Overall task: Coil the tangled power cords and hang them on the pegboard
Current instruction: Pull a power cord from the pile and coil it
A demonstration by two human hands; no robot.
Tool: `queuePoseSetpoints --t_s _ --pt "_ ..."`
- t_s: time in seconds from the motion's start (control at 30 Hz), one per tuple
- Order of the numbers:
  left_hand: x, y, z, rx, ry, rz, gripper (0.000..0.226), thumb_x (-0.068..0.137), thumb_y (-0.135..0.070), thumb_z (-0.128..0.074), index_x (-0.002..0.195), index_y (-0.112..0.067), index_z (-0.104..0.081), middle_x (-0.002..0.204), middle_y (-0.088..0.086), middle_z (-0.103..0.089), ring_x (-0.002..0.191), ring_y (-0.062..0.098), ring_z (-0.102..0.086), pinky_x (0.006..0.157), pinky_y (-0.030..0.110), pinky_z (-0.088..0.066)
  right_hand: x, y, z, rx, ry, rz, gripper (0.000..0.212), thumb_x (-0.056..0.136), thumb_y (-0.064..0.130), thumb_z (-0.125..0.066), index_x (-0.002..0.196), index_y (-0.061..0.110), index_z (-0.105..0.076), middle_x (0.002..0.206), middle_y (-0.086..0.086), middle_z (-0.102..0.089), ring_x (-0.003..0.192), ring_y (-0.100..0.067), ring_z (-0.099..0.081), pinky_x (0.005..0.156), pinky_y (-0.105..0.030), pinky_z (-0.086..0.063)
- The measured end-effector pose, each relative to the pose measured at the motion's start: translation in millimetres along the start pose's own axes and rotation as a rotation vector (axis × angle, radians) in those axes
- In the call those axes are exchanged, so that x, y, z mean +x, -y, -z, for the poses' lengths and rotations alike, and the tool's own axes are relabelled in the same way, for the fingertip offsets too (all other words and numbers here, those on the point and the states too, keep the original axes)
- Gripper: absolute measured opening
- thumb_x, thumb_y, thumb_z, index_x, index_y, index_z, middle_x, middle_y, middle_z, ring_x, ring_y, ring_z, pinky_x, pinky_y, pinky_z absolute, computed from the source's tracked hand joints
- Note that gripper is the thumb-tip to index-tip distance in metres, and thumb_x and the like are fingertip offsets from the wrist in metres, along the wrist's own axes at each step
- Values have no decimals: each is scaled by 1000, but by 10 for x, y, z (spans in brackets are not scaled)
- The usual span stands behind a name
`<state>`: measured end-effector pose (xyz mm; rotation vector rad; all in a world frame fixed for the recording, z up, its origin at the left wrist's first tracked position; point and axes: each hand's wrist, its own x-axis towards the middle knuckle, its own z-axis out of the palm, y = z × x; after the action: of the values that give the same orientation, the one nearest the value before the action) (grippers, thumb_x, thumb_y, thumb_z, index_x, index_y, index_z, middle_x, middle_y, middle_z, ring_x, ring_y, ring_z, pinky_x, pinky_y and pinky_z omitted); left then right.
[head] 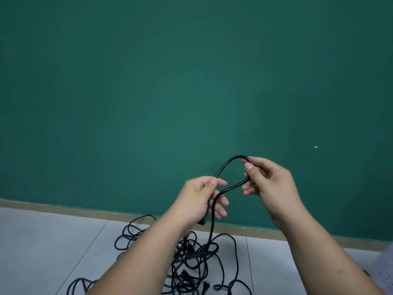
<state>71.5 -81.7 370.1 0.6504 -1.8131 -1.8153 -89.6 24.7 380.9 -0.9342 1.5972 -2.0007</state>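
Bare indoor room, exact kind not told. Most of the view is taken up by a plain dark-green wall, edged at the bottom by a tan skirting. Below it a floor of large pale grey tiles with thin joints is seen. Black cords are heaped in a tangle on the floor near the wall. A white pegboard is glimpsed at the lower right edge.

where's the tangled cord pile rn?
Head view, bottom centre: the tangled cord pile lies on the grey tiled floor, just before the baseboard of the green wall, partly hidden by the left forearm.
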Motion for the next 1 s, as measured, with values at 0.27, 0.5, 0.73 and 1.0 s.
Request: queuePoseSetpoints --t_s 0.27,0.5,0.73,1.0 --pt "-46 48 -144 57 126 4 41 115 -35 -39 110 -6 -69 65 -5 -37 56 13 -37 69 33 -50 55 -81 -26 -123 -83 94 21 101 13 -71 121 18 -74 85 -5 -69 55 -18 -65 58 -30 -59" --pt "5 -32 -105 -221 -46 -14 29 115 -27 -39 96 -12 -53 66 -3 -43 55 15 -44 63 31 -51 -72 -110 -141 -126 170 -200 44 109 48 -45 121 16 -72 105 -10 -78 82 -25 -75 75 -40 -65" --pt "88 -216 125 -640 -266 -52 27 114 -28 -44 93 -14 -54 61 -4 -30 49 12 -30 56 29 -45 -272 -376 -203 -407 790 -320 37 109 44 -52 117 14 -74 110 -2 -80 111 -17 -74 110 -36 -52" --pt "161 -184 525 -323 -480 -187 23 114 -18 -44 113 -3 -61 65 1 -43 56 17 -60 62 32 -60 -169 -353 -135 -484 483 -70 22 109 21 -58 101 29 -77 65 8 -57 62 -12 -57 68 -40 -54"
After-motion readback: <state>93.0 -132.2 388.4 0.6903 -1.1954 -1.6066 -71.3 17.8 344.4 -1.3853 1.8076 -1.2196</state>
